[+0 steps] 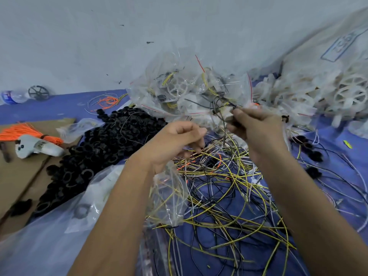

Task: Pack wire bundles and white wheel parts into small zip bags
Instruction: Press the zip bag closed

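My right hand [256, 126] pinches a black wire [221, 116] that hangs in loops above a loose tangle of yellow, black and white wires [225, 188] on the blue cloth. My left hand [175, 142] has its fingers curled, fingertips at the top of the tangle, and a small clear zip bag [169, 196] hangs from under its palm. Behind the hands lies a heap of filled zip bags [189, 92] with white wheels and wires inside. White wheel parts [326, 96] spill from a big clear sack at the right.
A pile of black plastic rings [103, 146] runs diagonally at the left. Cardboard [20, 172] holds an orange wire bundle [25, 133] and a grey controller [37, 147]. A water bottle [14, 96] and a black wheel [38, 93] lie by the wall. Clear plastic sheeting [49, 236] covers the front left.
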Demonstrator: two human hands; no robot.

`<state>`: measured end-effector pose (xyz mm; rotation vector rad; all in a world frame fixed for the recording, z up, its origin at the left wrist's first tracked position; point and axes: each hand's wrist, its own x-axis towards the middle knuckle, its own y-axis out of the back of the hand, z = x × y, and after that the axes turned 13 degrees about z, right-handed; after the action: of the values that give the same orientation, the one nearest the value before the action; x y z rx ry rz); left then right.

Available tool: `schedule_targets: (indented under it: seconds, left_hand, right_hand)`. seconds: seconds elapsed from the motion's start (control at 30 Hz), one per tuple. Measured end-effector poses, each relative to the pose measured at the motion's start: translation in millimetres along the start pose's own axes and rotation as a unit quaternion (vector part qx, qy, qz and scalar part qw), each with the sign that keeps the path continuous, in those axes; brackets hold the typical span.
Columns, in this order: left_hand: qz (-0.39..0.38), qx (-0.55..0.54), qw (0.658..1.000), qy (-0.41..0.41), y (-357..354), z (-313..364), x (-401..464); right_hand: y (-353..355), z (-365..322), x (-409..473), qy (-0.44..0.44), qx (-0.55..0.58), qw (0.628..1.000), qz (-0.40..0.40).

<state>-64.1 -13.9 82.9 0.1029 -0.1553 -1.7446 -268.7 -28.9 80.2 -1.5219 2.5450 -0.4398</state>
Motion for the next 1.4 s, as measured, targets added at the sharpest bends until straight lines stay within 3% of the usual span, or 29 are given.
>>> schedule_targets:
  seconds: [0.07,0.2,0.37,0.6,0.7,0.8,0.87,1.0,1.07,1.1,1.17,1.2,1.27,1.33,1.4]
  left_hand:
    - [0.042,0.020,0.999,0.021,-7.8,-1.2,2.8]
    - [-0.026,0.025,0.999,0.022,-27.7,-7.4,3.9]
    - [-0.042,0.057,0.995,0.064,-24.3,-5.5,2.5]
    - [0.012,0.026,0.999,0.044,22.6,8.4,-3.8]
    - [0.033,-0.035,0.999,-0.015,36.3,14.3,-8.5]
    - [0.054,-0.187,0.978,-0.080,41.9,21.6,-8.8]
    - [0.053,-0.225,0.969,-0.093,41.2,24.0,-8.0]
    - [0.108,-0.085,0.989,-0.052,26.1,9.6,0.3]
    - [0.152,0.116,0.981,-0.010,19.1,0.8,6.2]
    - [0.167,0.261,0.951,0.004,17.2,-3.6,8.4]
    - [0.207,0.481,0.852,0.022,17.6,-8.6,8.3]
    - [0.233,0.524,0.819,0.027,19.4,-7.8,6.6]
    - [0.254,0.518,0.816,0.021,24.5,-1.4,5.0]
    - [0.195,0.499,0.843,0.047,26.0,10.1,2.5]
    - [0.099,0.529,0.840,0.075,18.4,20.5,-2.7]
  right_hand:
    - [-1.0,11.2,-6.6,-0.005,0.006,1.000,-0.005]
    - [-7.4,22.9,-15.4,0.014,0.000,1.000,0.004]
    - [-1.9,25.6,-14.0,0.035,-0.037,0.998,0.025]
    - [11.9,21.5,-3.4,-0.002,0.002,0.996,0.089]
    - [11.2,11.0,-3.0,-0.037,0.074,0.993,0.085]
    - [7.7,-2.0,-4.3,-0.065,0.148,0.986,0.039]
    - [5.7,-9.0,-4.9,-0.061,0.169,0.983,0.027]
    - [6.1,-9.6,-8.7,-0.006,0.103,0.994,0.036]
    - [8.3,0.1,-14.7,0.009,0.044,0.999,0.017]
    - [10.0,6.1,-17.9,0.014,0.012,1.000,0.011]
    - [14.1,18.0,-22.4,0.027,-0.038,0.999,0.009]
    - [16.4,23.5,-23.6,0.035,-0.056,0.998,0.015]
    - [21.6,30.8,-24.9,0.057,-0.094,0.993,0.030]
    - [25.7,34.6,-25.1,0.074,-0.121,0.989,0.030]
    - [29.0,36.7,-23.5,0.089,-0.147,0.985,0.014]
